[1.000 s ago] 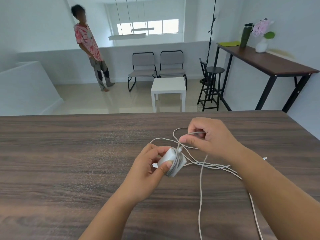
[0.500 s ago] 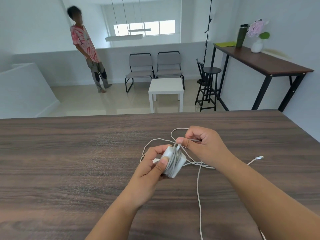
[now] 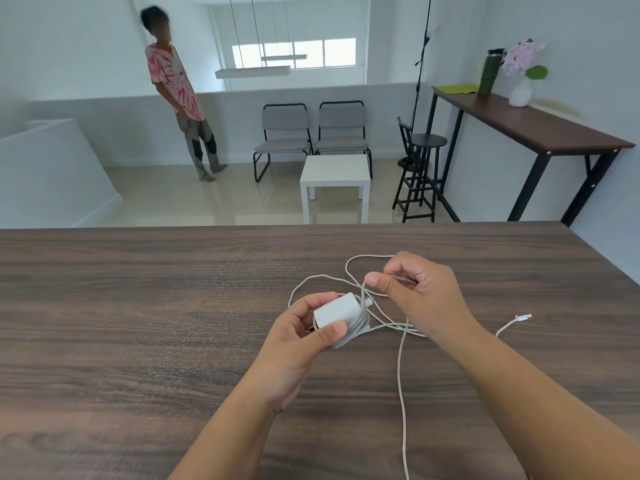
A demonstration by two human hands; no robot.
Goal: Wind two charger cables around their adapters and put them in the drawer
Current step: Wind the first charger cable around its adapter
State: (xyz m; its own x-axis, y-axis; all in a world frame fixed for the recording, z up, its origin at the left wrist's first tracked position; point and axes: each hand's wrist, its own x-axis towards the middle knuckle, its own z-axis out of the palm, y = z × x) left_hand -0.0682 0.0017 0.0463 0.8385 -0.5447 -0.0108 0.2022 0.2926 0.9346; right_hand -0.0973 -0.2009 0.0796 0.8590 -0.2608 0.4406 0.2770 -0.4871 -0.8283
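Observation:
My left hand (image 3: 301, 336) grips a white charger adapter (image 3: 335, 314) just above the dark wooden table (image 3: 138, 323), with several turns of white cable wound around its right end. Up and to the right of it, my right hand (image 3: 420, 292) pinches the white cable (image 3: 401, 375) between thumb and fingers. Loose cable loops lie on the table behind and between my hands, and one strand trails toward the near edge. The cable's plug end (image 3: 523, 318) rests on the table to the right. A second adapter and the drawer are not in view.
Beyond the table's far edge the floor drops to a room with a white side table (image 3: 334, 173), two grey chairs (image 3: 311, 133), a black stool (image 3: 420, 168) and a person (image 3: 180, 95) standing at the left. A tall side table (image 3: 536, 129) with a vase stands at the right wall.
My right hand has lifted up and to the right, drawing the cable away from the adapter. The left hand has turned the adapter so its broad white face shows. The plug end slid closer.

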